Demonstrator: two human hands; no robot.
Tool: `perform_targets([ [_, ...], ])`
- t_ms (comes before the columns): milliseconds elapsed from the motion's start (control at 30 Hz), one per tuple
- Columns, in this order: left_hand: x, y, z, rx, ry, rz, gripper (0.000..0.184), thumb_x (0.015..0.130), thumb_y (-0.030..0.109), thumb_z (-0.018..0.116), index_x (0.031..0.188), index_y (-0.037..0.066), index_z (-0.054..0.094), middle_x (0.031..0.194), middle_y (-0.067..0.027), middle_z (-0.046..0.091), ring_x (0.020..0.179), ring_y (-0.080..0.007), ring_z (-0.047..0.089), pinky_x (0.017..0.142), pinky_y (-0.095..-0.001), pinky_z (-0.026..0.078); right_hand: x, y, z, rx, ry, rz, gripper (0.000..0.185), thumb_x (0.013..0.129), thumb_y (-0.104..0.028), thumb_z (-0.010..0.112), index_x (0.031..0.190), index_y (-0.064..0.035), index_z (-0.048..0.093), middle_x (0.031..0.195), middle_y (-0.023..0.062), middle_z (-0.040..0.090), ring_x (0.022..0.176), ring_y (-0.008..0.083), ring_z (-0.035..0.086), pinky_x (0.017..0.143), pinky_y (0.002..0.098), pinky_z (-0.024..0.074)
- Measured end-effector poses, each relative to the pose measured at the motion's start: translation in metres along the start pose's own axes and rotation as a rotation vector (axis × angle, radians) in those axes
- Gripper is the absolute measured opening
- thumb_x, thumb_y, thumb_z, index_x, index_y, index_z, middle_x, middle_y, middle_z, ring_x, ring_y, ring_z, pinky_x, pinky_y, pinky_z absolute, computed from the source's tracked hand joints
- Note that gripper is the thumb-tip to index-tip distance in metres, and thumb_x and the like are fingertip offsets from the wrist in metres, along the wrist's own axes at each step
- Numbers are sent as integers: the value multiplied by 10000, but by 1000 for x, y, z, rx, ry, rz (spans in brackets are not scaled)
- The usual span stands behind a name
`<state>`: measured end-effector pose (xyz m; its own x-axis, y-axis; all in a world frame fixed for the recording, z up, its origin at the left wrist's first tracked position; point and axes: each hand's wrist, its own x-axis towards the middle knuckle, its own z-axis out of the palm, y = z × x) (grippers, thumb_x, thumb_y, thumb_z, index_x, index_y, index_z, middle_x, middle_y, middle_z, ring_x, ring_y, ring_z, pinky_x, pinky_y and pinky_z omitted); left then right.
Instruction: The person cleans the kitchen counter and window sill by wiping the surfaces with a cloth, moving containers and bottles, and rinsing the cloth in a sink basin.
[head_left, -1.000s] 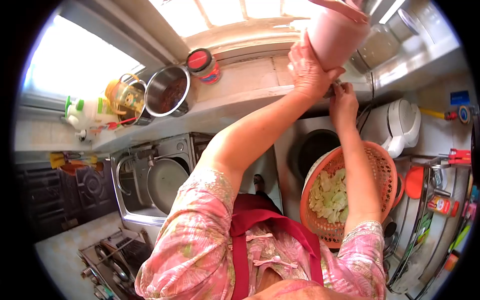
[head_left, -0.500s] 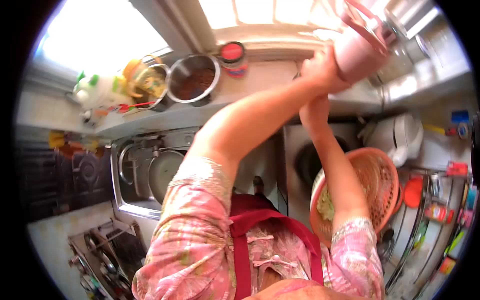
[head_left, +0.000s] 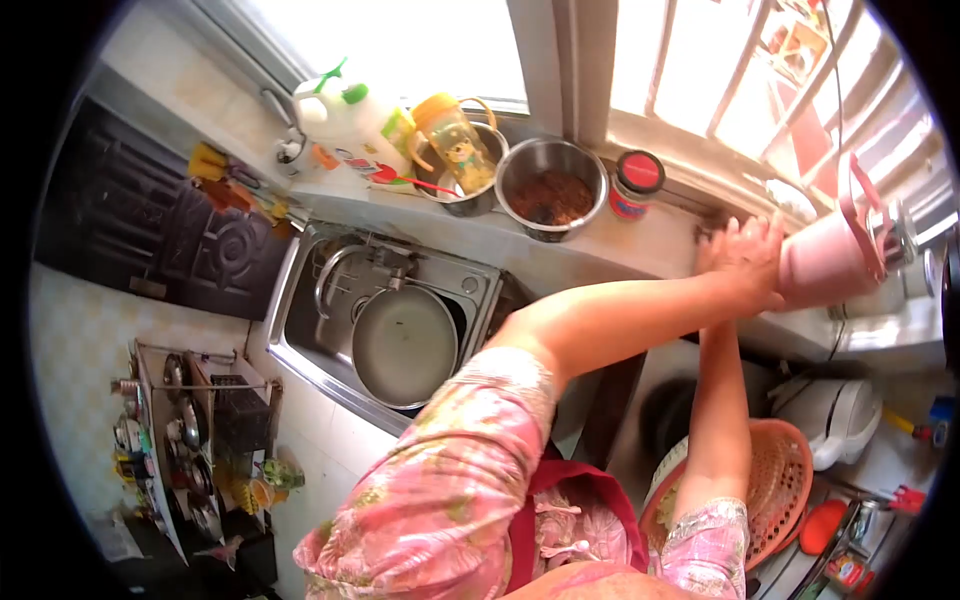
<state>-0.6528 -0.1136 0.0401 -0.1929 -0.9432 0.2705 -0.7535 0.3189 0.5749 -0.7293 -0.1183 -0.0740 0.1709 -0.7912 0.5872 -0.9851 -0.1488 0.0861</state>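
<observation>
My left hand (head_left: 748, 262) reaches across to the window sill, its back toward me and its fingers stretched and slightly apart. Nothing shows in its grasp. Close on its right stands a pink jug (head_left: 825, 262) with a loop at the top; whether the hand touches it I cannot tell. My right hand (head_left: 712, 312) comes up from below and is mostly hidden behind the left hand and wrist, so its fingers do not show. A jar with a red lid (head_left: 640, 180) sits left of the hands. Beside that stands a steel pot (head_left: 553, 188) with reddish-brown contents.
At left, a round pan (head_left: 405, 345) lies in the steel sink (head_left: 290, 345). A white jug (head_left: 340, 115) and a yellow-topped bottle (head_left: 455, 135) crowd the sill. An orange basket (head_left: 785, 470) lies under my right arm. A white appliance (head_left: 828, 410) stands at right.
The view has turned left, bringing more of the sink into sight. My left hand's fingers are more stretched than before. The pink jug appears to stay on the sill.
</observation>
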Motion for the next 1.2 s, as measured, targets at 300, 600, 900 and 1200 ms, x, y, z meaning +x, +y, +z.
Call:
perform_targets([
  [300,-205,-88,-54,-361,52,373,457,619,47,722,1049,45,567,992,-133,623,954,-304,599,934,-493,412,1,-41,-54,727,33,-112,178,721,0,573,884,-41,632,886,126,621,866,317,566,764,381,463],
  [600,-307,-157,-57,-301,-101,-134,235,733,79,655,955,42,589,844,-110,617,796,-301,600,709,-369,465,32,-74,-20,584,87,-32,68,713,-107,599,755,-60,625,779,124,583,794,313,564,724,415,462],
  [900,-333,-186,-66,-279,-75,-218,232,769,137,650,974,45,590,886,-119,621,836,-273,620,747,-361,483,-19,21,-7,292,102,134,214,817,-60,516,1005,-16,609,1011,180,615,951,342,575,845,427,456],
  [1200,-322,-169,-67,-341,-71,-223,234,774,124,636,984,44,569,879,-103,616,801,-252,630,713,-355,490,-14,-75,-37,521,30,-150,262,803,-106,544,1046,-21,589,1157,190,569,1084,357,527,950,441,400],
])
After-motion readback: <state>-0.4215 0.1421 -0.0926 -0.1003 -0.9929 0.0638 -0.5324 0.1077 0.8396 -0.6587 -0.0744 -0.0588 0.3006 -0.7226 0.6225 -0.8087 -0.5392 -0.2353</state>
